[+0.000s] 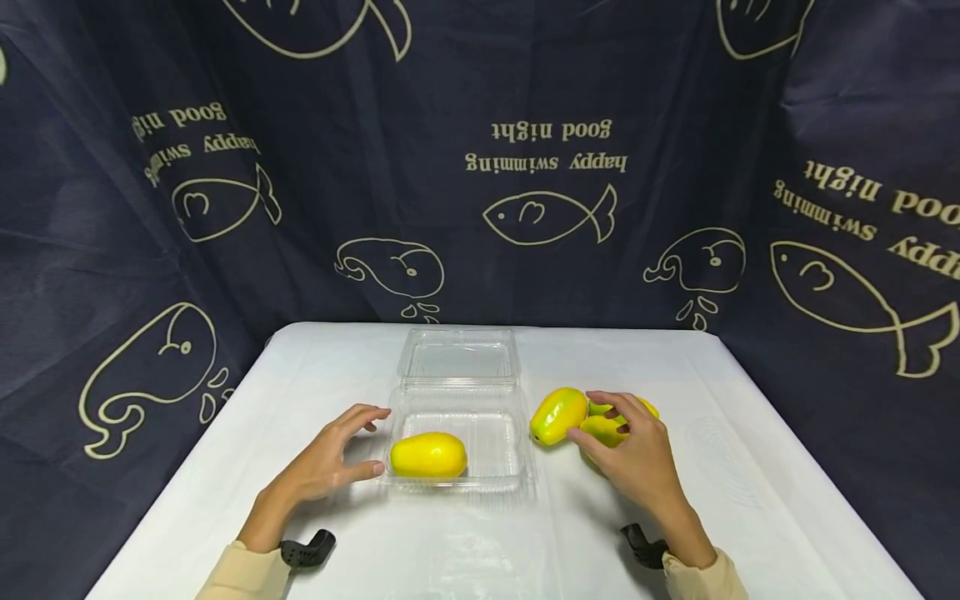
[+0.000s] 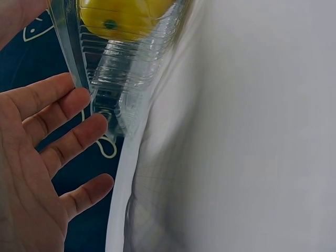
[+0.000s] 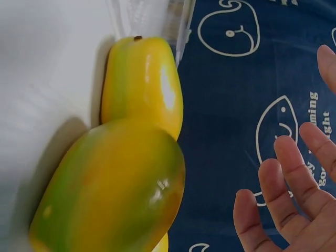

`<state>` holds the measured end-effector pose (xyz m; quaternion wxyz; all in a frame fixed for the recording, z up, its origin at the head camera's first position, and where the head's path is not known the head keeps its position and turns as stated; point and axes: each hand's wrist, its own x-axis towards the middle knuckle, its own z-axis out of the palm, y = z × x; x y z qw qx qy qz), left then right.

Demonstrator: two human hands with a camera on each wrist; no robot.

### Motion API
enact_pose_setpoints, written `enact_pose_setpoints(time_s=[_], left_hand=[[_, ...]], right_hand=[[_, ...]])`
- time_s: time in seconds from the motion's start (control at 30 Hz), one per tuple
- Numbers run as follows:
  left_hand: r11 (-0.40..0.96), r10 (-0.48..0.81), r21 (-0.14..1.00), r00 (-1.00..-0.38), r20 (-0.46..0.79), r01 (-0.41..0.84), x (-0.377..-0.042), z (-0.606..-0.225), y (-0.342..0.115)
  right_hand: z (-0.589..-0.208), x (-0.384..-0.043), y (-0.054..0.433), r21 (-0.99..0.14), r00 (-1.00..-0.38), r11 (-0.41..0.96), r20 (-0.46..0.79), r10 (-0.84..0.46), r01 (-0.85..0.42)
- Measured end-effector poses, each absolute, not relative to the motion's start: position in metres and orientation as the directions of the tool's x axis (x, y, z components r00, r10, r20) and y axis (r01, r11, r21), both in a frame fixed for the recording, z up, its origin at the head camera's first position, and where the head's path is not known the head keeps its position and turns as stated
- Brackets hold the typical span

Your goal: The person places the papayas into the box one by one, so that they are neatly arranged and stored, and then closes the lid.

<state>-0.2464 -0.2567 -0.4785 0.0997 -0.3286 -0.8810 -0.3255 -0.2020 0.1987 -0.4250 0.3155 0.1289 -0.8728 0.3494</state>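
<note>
A clear plastic clamshell box [image 1: 491, 442] lies with its lid folded back, and one yellow papaya [image 1: 429, 456] rests in its front left part. My left hand [image 1: 326, 458] is at the box's left side, fingers spread; in the left wrist view its fingertips [image 2: 81, 100] are at the box wall, contact unclear. Right of the box sits a yellow-green papaya [image 1: 558, 416]. My right hand [image 1: 637, 454] hovers over more papayas [image 1: 602, 430], partly hiding them. In the right wrist view the fingers stand apart from the large near papaya [image 3: 115, 184], gripping nothing.
The box's lid [image 1: 460, 358] extends toward the back of the white-covered table [image 1: 337, 358]. A dark curtain [image 1: 420, 167] with fish drawings hangs behind and at both sides. A black band [image 1: 309, 550] is at the left wrist, another [image 1: 643, 547] at the right.
</note>
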Motion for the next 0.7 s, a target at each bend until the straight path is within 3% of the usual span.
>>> enact_pose_setpoints(time_s=[0.7], left_hand=[[0.566, 0.521, 0.501, -0.755, 0.398, 0.654, -0.246, -0.477, -0.256]], right_hand=[[-0.453, -0.192, 0.232, -0.494, -0.809, 0.816, 0.586, 0.057, -0.3]])
